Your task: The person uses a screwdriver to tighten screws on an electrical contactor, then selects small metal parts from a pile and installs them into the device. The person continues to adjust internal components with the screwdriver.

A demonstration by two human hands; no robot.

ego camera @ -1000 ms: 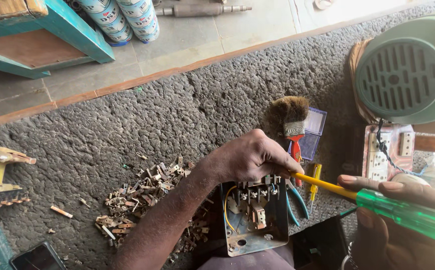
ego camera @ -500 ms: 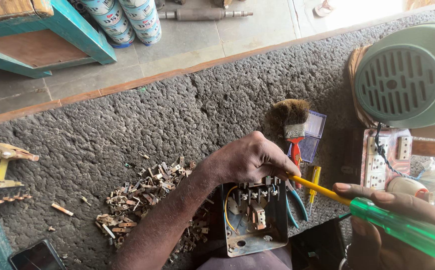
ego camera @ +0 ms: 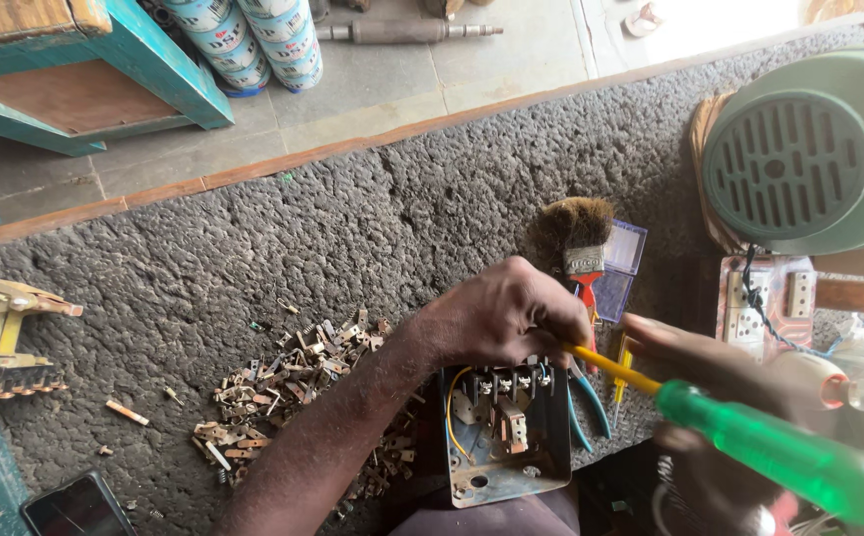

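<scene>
While my left hand [ego camera: 506, 318] clamps down over the top edge of the switch box [ego camera: 504, 432], my right hand [ego camera: 720, 397] is closed round the green screwdriver [ego camera: 779, 459], its yellow shaft reaching in under my left fingers toward the terminal row. The box sits open-faced at the near edge of the desk [ego camera: 253, 258], partly over my lap, with a yellow wire curled inside.

I reckon the worst risk is the tip slipping off a screw: it is hidden by my knuckles, so I cannot tell whether it is seated, and a slip would drive it into my left fingers or bend a terminal. The box overhangs the edge, so hard pressure could tip it toward me. Blue pliers [ego camera: 583, 402] lie just beside the box, touching its right side, and could be knocked down. A loosened screw might drop into the scrap pile [ego camera: 293, 382] to the left and be lost among the bits. The brush [ego camera: 576, 238] beyond is out of the way.
</scene>
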